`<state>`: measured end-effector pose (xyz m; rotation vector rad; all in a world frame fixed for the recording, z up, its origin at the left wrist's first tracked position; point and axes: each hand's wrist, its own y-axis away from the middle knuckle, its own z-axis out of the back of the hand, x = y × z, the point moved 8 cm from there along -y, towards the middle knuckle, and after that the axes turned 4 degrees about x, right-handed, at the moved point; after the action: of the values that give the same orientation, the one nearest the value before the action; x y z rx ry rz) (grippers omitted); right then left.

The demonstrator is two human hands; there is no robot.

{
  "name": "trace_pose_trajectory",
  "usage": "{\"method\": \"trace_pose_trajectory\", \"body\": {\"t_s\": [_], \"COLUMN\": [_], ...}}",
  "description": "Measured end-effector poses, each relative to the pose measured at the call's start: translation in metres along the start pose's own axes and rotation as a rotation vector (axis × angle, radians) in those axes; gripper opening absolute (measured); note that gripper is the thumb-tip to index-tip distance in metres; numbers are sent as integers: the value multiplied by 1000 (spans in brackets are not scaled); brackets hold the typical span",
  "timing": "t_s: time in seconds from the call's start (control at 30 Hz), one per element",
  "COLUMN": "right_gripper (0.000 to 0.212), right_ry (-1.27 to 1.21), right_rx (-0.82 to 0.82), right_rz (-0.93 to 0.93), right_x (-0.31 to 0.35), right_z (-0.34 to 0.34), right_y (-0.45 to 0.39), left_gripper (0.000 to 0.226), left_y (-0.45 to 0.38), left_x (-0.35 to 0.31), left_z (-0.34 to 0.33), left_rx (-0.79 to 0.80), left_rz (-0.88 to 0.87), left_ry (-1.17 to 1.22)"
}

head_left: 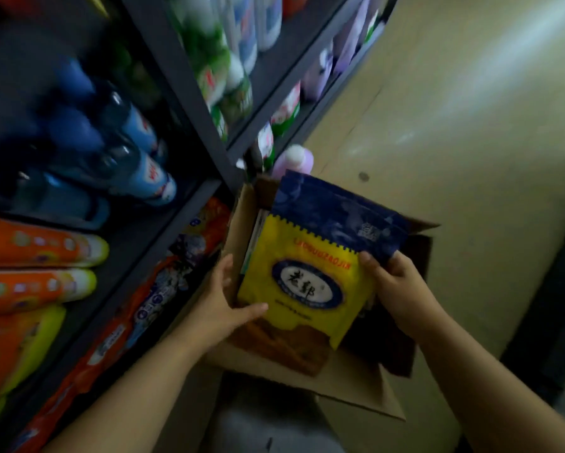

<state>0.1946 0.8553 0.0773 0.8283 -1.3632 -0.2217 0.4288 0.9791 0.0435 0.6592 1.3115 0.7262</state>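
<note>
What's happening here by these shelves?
A person is holding a yellow and blue plastic packet over an open brown cardboard box. The left hand grips the packet's lower left edge, and the right hand grips its right edge. Dark metal shelves stocked with blue bottles stand to the left.

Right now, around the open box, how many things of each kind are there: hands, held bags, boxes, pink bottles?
Hands: 2 (left hand, right hand)
Yellow-and-blue bag, held by both hands: 1
Cardboard box: 1
Pink bottle behind the box: 1
Total: 5
</note>
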Motion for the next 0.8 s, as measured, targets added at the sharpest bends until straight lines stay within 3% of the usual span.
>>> {"method": "trace_pose_trajectory", "body": {"t_s": [0.1, 0.23, 0.33, 0.4, 0.53, 0.67, 0.73, 0.8], "right_gripper": [36, 26, 22, 26, 23, 33, 43, 40], "right_ry": [10, 33, 53, 61, 28, -19, 6, 32], "right_rx": [97, 159, 125, 102, 65, 49, 37, 24], "right_rz": [113, 225, 319, 382, 532, 689, 763, 841], "right_x": [90, 187, 243, 275, 330, 375, 400, 428], "right_z": [0, -3, -4, -8, -19, -39, -52, -65], "right_y": [51, 114, 153, 177, 226, 277, 300, 321], "left_gripper": [134, 113, 108, 99, 53, 62, 41, 27], "left_y": [52, 125, 176, 209, 274, 330, 362, 395], "left_x": [-78, -156, -199, -222, -257, -281, -292, -305], "left_z": [5, 15, 24, 28, 35, 50, 64, 78], "left_rx": [104, 221, 213, 173, 57, -96, -231, -334], "left_rz": [-127, -196, -265, -326, -453, -556, -611, -682], "left_ry": [90, 151, 158, 178, 275, 372, 441, 466]}}
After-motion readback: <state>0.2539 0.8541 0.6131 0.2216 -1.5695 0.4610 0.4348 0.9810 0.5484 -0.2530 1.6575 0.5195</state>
